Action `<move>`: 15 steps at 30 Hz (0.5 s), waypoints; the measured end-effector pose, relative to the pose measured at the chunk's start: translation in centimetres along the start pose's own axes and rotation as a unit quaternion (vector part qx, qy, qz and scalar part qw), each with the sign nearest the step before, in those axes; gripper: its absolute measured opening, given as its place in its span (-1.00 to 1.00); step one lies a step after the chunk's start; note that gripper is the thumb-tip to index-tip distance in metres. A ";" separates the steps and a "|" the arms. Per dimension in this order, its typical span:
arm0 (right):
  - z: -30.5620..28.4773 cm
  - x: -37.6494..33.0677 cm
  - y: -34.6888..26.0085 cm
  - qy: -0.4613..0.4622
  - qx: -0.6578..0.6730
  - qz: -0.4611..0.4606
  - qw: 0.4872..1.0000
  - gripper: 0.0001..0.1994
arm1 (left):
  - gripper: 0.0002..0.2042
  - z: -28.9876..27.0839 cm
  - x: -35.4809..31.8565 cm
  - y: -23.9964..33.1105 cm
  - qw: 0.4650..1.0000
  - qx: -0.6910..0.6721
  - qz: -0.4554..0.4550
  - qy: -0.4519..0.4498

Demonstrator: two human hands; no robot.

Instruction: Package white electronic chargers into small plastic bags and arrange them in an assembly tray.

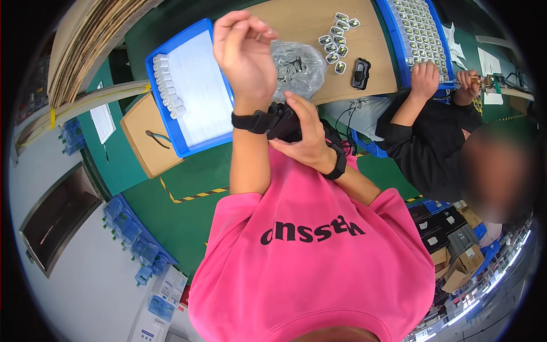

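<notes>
My left hand (246, 57) is raised over the table between the blue tray and the plastic bag. Its fingers are loosely bent and apart, and nothing lies in it. A black device (286, 122) is fastened to my left wrist by a black strap (251, 122). My right hand (310, 134) holds this device between thumb and fingers. A black band (338, 162) circles my right wrist. Just beyond my hands, a clear plastic bag (310, 65) with dark pieces inside rests on the brown board (302, 20).
A blue tray (166, 128) holds a row of white parts. Small white cases (340, 41) and a black device (360, 74) lie on the board. Pliers (158, 138) lie on cardboard at left. At right, a co-worker's hand (425, 80) touches a blue tray (401, 51) full of cases.
</notes>
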State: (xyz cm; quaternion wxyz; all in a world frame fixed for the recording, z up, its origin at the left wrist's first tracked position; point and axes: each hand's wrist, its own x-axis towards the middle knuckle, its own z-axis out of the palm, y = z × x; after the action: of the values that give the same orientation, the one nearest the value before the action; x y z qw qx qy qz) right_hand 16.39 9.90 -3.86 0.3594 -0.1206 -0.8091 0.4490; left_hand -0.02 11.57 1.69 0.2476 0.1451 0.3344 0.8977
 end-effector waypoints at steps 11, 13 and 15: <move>1.3 -0.4 -0.5 0.001 0.370 0.148 0.917 -0.11 | -0.90 -4.8 1.9 0.9 0.964 -0.233 -0.079 0.097; 1.1 -0.1 -0.1 -0.028 0.330 0.146 0.932 -0.08 | -0.90 -5.7 1.9 0.7 0.935 -0.324 -0.110 0.090; 0.7 0.4 0.3 -0.054 0.285 0.147 0.946 -0.04 | -0.90 -5.7 1.6 0.2 0.934 -0.320 -0.121 0.100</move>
State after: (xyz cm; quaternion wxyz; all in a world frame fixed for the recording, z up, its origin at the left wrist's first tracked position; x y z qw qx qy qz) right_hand 15.58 9.80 -4.20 0.2643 -0.1057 -0.6388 0.7148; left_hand -3.84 9.24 -2.23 0.3528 -0.0740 0.0679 0.9303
